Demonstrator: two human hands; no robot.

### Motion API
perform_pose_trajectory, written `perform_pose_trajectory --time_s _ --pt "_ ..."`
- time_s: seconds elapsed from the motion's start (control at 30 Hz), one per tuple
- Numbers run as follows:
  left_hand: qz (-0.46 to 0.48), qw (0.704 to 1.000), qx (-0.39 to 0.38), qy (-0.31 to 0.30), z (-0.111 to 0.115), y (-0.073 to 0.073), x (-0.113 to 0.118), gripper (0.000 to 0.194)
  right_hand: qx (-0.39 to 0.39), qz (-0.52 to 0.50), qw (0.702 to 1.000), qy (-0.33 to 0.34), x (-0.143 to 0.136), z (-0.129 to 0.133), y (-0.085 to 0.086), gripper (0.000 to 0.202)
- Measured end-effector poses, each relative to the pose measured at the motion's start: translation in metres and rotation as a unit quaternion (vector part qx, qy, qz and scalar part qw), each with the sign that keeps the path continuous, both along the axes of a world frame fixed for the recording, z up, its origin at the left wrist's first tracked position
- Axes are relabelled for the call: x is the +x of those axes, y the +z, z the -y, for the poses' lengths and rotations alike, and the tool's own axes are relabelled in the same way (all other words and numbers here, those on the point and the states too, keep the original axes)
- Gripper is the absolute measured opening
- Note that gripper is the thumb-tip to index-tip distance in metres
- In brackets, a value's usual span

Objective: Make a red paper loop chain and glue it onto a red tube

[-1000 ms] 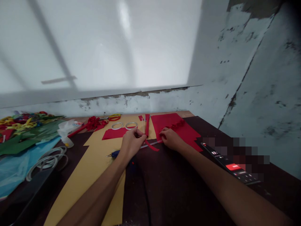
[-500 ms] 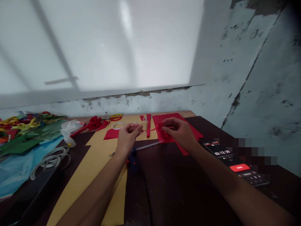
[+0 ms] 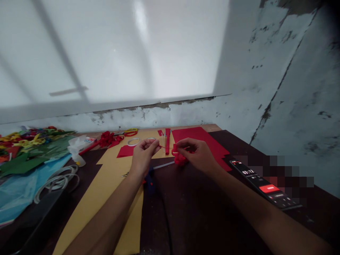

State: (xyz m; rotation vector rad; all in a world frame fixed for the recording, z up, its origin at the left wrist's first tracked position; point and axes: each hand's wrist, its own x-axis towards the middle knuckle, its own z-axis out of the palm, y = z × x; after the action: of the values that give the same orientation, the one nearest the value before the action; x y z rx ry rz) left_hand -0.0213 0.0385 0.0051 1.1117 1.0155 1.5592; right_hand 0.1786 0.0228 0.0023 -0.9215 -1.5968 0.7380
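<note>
The fingertips of my left hand (image 3: 145, 152) are pinched on one end of a thin red strip (image 3: 164, 147). It runs across toward my right hand (image 3: 198, 154), whose thumb and fingers grip a curly red paper cluster (image 3: 181, 159). Part of this cluster hangs below the right fingers, and some is hidden behind them. Under the left wrist lies a blue glue gun (image 3: 151, 179) with a clear glue stick (image 3: 164, 165) in its back end. A rolled red paper tube (image 3: 167, 141) lies just beyond the gap between my hands.
Red paper sheets (image 3: 196, 134) and tan paper (image 3: 98, 202) cover parts of the dark table. Behind are a tape roll (image 3: 133, 142), yellow scissors (image 3: 131, 132) and a red paper flower (image 3: 107, 139). Colourful scraps (image 3: 29, 140), a coiled cable (image 3: 57, 180) and a phone (image 3: 267, 186) flank me.
My right hand has shifted slightly left and down, and the red cluster now hangs lower beneath its fingers. The strip between the hands looks thinner and straighter. My left hand has barely moved.
</note>
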Motion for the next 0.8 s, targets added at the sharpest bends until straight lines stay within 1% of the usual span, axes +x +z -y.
perform_pose_trajectory --time_s 0.07,0.13,0.27,0.33,0.43,0.57,0.63,0.8 --pt "0.021 1.000 0.000 -0.004 0.0002 -0.0003 0.0006 0.032 0.008 -0.001 0.999 -0.038 -0.0012 -0.0023 -0.0038 0.014" --pt "0.036 0.999 -0.007 -0.014 0.0009 -0.0002 0.0017 0.032 -0.004 -0.024 0.998 -0.051 -0.0026 -0.0042 -0.0067 0.018" --pt "0.062 0.997 -0.032 -0.038 0.0027 -0.0005 0.0045 0.032 -0.064 -0.076 0.995 -0.005 -0.0047 -0.0053 -0.0081 0.024" --pt "0.062 0.996 -0.037 -0.046 0.0034 -0.0012 0.0056 0.033 -0.075 -0.099 0.992 0.009 -0.0050 -0.0051 -0.0074 0.025" --pt "0.049 0.997 -0.033 -0.059 0.0040 -0.0023 0.0066 0.034 -0.088 -0.124 0.988 0.010 -0.0046 -0.0041 -0.0056 0.026" --pt "0.033 0.996 -0.035 -0.075 0.0048 -0.0032 0.0076 0.033 -0.124 -0.145 0.981 0.031 -0.0045 -0.0020 -0.0029 0.029" --pt "0.019 0.996 -0.035 -0.083 0.0056 -0.0033 0.0079 0.032 -0.117 -0.138 0.983 0.034 -0.0049 -0.0014 -0.0022 0.030" --pt "-0.049 0.993 -0.022 -0.106 0.0086 -0.0020 0.0068 0.030 -0.096 -0.129 0.987 0.016 -0.0062 -0.0018 -0.0037 0.030"
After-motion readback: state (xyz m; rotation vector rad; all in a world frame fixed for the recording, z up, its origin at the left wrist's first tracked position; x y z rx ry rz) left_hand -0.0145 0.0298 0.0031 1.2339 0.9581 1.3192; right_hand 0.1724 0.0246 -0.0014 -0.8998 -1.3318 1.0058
